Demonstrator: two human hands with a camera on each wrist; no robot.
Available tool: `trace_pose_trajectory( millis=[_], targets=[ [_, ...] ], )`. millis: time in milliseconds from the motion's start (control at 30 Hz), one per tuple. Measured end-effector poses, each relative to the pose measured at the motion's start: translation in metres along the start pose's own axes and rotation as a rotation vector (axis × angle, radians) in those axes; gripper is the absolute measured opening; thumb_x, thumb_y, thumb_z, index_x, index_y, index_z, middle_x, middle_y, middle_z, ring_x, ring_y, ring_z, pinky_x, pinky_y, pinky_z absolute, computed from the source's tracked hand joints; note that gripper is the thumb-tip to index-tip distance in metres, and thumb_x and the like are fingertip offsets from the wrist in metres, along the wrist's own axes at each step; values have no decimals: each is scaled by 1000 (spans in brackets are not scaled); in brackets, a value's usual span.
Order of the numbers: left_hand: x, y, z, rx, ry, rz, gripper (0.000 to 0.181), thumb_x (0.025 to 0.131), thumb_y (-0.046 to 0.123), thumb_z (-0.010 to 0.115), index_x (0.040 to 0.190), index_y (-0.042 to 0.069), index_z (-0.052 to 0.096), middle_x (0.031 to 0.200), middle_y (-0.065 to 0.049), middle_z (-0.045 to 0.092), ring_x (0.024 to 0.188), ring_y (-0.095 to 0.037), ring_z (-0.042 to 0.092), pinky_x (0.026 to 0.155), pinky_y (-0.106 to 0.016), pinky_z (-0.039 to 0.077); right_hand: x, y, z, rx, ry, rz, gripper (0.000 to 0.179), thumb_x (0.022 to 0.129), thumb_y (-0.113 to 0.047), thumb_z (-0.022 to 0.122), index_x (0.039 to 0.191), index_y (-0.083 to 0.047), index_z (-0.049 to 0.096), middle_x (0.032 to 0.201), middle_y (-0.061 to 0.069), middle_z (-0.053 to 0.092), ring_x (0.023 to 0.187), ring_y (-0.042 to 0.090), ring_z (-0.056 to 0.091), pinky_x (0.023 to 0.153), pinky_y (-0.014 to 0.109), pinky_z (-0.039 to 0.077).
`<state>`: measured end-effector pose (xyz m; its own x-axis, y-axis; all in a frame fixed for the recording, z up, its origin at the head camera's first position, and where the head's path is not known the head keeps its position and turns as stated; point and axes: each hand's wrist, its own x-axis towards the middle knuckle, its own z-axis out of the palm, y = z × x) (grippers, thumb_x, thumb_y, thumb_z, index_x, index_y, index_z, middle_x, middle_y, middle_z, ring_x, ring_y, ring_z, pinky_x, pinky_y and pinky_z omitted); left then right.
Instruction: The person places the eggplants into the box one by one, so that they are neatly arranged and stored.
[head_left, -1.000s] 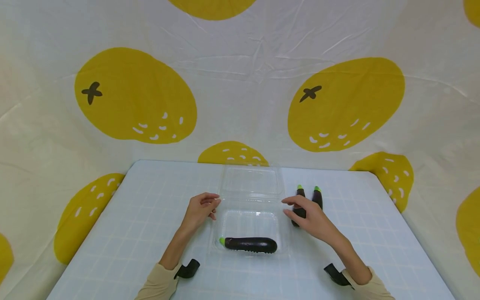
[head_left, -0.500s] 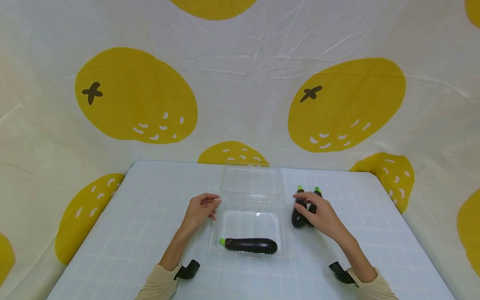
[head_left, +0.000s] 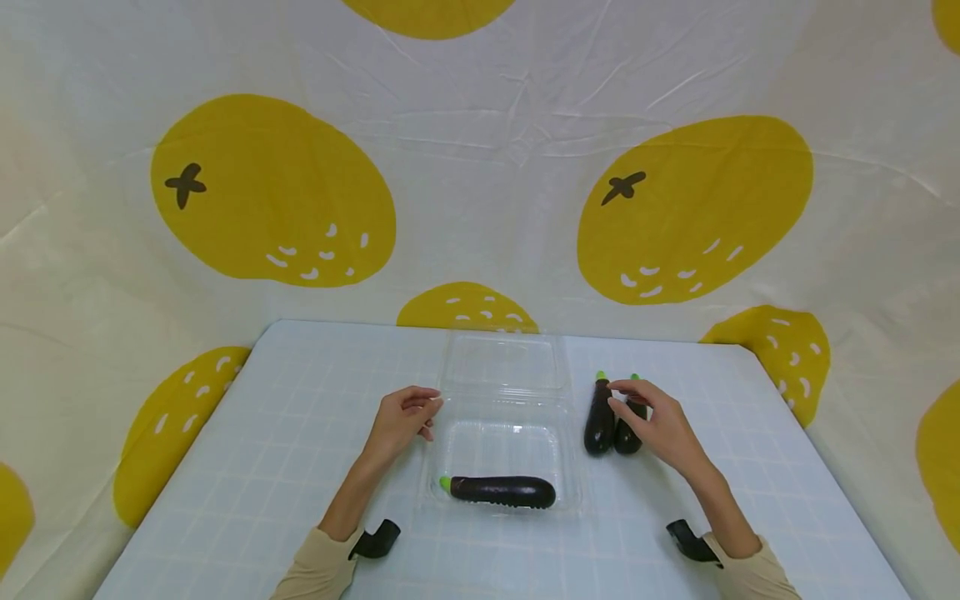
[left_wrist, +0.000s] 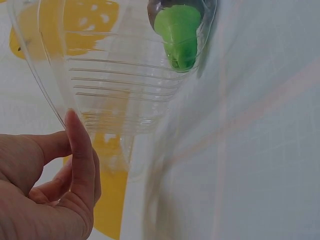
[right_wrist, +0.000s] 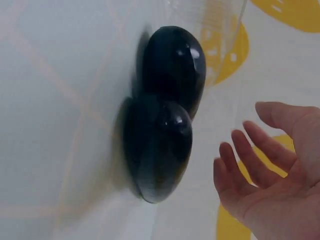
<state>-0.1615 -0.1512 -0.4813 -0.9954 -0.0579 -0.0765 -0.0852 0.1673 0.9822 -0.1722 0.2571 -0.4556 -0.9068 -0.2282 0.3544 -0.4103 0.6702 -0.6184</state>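
Note:
My left hand [head_left: 401, 417] pinches the rim of a clear plastic clamshell container [head_left: 498, 442] at its left side, near the hinge. In the left wrist view, the thumb and a finger meet at the container's edge [left_wrist: 50, 102]. A dark eggplant [head_left: 502, 492] with a green stem lies crosswise along the near side of the container. Over on the right, my right hand [head_left: 663, 425] hovers with parted, bent fingers and holds nothing. Beneath and beside its fingertips lie two more eggplants, a left one [head_left: 598, 421] and a right one [head_left: 628, 437], the latter partly hidden by the hand.
The container's transparent lid [head_left: 506, 362] lies folded back toward the table's far edge. A pale checked cloth covers the table [head_left: 262, 467]. Behind it hangs a white curtain [head_left: 480, 183] printed with yellow fruit. Black wrist cameras [head_left: 377, 540] sit at both sleeves.
My right hand has moved right, away from the container's side, across the left eggplant to above the right one. The left hand, container and eggplants have stayed put.

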Motion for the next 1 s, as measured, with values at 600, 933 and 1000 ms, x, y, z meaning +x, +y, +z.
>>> trace_pose_trajectory(
  millis=[600,933,1000],
  targets=[
    [0,0,0,1,-4,-7,26,97,14,74,118,-1,70,96,-22,70,59,-20,62,56,-24,57,-4,30,-7,12,30,104,35,98,-16,72,129,1,65,128,20,64,118,38,60,99,58,49],
    [0,0,1,7,4,-6,25,97,14,73,117,-1,70,95,-22,69,60,-20,62,57,-24,58,-4,41,-9,7,-32,159,42,98,-14,72,133,6,59,135,32,53,124,49,51,102,63,46],
    [-1,1,1,10,5,-9,25,97,15,73,117,-1,70,96,-22,70,60,-21,62,57,-24,58,-4,42,-8,9,-46,174,44,98,-15,72,134,7,58,136,33,52,125,49,50,103,63,46]
  ],
)
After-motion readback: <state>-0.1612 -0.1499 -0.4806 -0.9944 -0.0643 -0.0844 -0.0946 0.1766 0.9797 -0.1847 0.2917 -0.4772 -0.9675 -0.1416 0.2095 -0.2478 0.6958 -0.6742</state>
